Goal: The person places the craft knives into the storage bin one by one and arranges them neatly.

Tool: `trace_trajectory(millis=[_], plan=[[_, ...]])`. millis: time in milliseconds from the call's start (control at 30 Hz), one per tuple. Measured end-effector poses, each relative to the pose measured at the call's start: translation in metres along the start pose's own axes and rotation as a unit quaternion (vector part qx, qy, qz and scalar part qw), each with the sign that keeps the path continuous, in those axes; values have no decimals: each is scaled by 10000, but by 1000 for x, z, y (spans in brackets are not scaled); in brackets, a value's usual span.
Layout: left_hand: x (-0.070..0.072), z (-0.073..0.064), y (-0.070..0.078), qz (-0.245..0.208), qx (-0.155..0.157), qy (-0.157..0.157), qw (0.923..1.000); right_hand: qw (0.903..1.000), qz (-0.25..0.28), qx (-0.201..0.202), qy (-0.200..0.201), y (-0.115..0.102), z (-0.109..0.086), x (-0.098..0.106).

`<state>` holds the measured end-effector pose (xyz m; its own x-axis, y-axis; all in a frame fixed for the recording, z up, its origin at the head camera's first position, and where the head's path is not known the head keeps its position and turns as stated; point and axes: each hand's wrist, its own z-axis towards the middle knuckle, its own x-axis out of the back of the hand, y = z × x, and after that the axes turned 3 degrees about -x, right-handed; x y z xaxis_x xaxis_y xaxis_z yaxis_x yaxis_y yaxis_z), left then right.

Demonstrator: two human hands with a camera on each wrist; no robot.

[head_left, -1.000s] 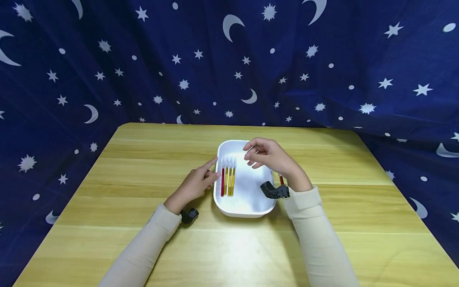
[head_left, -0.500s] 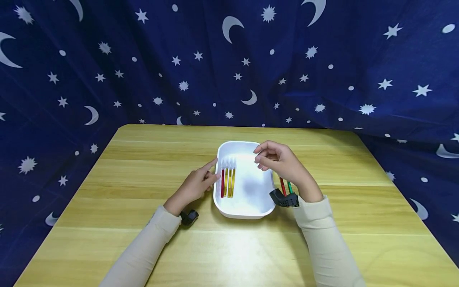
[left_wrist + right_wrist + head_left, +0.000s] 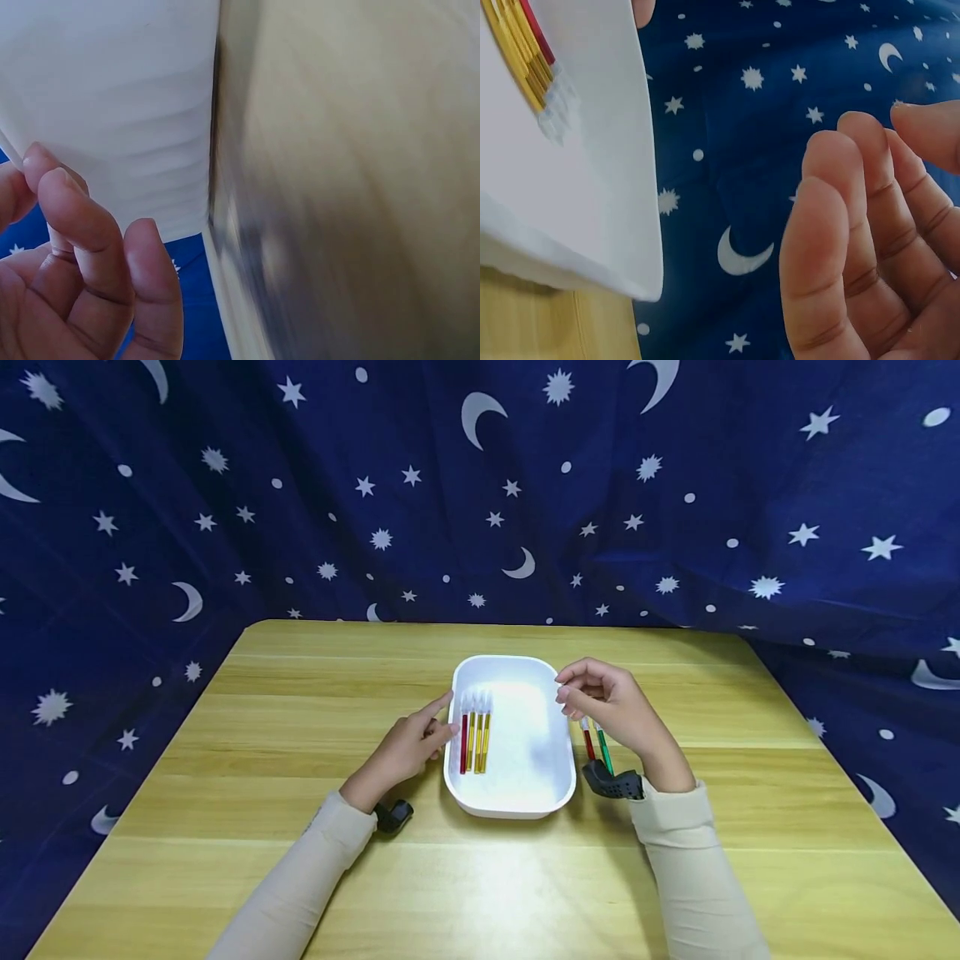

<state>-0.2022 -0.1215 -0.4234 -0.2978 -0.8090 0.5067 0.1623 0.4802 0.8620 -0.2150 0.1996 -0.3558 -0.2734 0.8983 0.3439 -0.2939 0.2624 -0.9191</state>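
Observation:
My left hand [image 3: 401, 746] holds the left rim of a white plastic tray [image 3: 510, 810], its thumb over the edge and index finger stretched along the side. Inside the tray, one red pen-like stick [image 3: 463, 745] and three gold sticks [image 3: 478, 745] lie side by side with clear tips pointing away; the right wrist view shows their tips too. My right hand [image 3: 607, 702] hovers by the tray's right rim, fingers loosely bent and holding nothing. Under it, a red stick [image 3: 589, 745] and a green stick [image 3: 603, 750] lie on the table, partly hidden by the hand and wrist camera.
The wooden table [image 3: 337, 677] carries the tray near its middle. A dark blue curtain [image 3: 420, 443] with stars and moons hangs behind and at both sides. Black cameras [image 3: 611, 781] sit on both wrists.
My right hand has moved right, from above the tray to beside its right rim. The green stick has come into view. The left hand stays on the rim.

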Motion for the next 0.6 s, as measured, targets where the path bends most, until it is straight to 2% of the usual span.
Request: trace_trajectory(millis=[167,333,600], plan=[[-1,1,-3,-9,-14,-7,10000,9999,34,-19,92,9,-2,11],[-1,1,-4,-71,47,-15,10000,9993,0,-321,194,17,-6,25],[-1,1,-1,93,9,13,10000,9970,-45,-727,275,29,-10,40]])
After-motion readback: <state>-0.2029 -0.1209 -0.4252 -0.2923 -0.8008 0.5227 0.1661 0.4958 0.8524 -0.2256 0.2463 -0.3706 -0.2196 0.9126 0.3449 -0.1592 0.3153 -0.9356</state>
